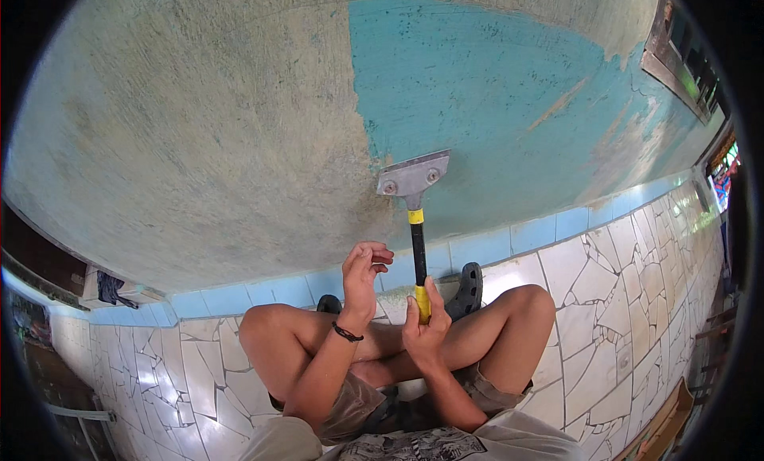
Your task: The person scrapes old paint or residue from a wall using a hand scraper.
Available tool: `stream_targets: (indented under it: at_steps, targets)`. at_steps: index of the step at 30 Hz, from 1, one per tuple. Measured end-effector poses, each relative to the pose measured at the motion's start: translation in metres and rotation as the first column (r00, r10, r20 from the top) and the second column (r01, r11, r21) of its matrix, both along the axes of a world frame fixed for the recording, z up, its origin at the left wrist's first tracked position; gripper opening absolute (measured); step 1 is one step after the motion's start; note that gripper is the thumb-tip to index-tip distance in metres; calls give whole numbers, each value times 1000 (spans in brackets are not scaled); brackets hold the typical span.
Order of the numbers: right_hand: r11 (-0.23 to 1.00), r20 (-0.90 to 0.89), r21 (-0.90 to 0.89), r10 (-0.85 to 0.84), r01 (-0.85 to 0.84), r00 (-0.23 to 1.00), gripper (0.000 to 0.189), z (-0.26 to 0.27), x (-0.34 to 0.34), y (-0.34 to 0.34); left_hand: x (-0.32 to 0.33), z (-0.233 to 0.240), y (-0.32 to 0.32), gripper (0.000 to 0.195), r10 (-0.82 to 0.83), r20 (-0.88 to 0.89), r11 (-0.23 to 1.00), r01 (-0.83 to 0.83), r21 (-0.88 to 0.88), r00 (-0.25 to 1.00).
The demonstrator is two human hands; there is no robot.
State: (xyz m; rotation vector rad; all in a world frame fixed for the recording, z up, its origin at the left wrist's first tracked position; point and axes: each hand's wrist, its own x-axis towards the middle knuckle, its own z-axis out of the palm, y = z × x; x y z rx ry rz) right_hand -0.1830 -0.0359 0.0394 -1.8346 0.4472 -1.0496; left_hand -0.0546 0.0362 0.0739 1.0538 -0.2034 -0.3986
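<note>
My right hand [427, 330] grips the yellow lower end of a long-handled wall scraper [418, 240]. The scraper has a black and yellow handle and a wide grey metal head with two screws. Its blade edge lies over the lower left part of the turquoise paint [465, 85]; whether it touches the wall I cannot tell. My left hand [364, 276], with a dark braided band at the wrist, is raised left of the handle, holding nothing, its fingers bent and apart. Left of the turquoise area the wall shows a dull grey-beige surface [239, 133].
Light blue skirting tiles [531, 231] run along the foot of the wall. My crossed legs rest on the irregular stone-tile floor [597, 294], with dark clogs near the wall. A wooden frame [668, 73] is at upper right, a dark cloth [110, 289] at left, a cardboard box [662, 422] at lower right.
</note>
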Motion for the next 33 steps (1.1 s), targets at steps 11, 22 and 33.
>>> stream_targets:
  at_steps: [11,22,33]
  targets:
    - [1000,17,9,-4,3,1000,46,18,2,-1,-1,-6,-5,28,-33,-5,999,33,-27,999]
    - [1000,74,8,29,-29,997,50,38,9,-20,4,-4,1,29,-2,-17,999,1,-48,1000]
    - [987,54,-156,-20,28,998,47,-21,7,-9,2,2,4,28,-2,-11,998,1,-67,1000]
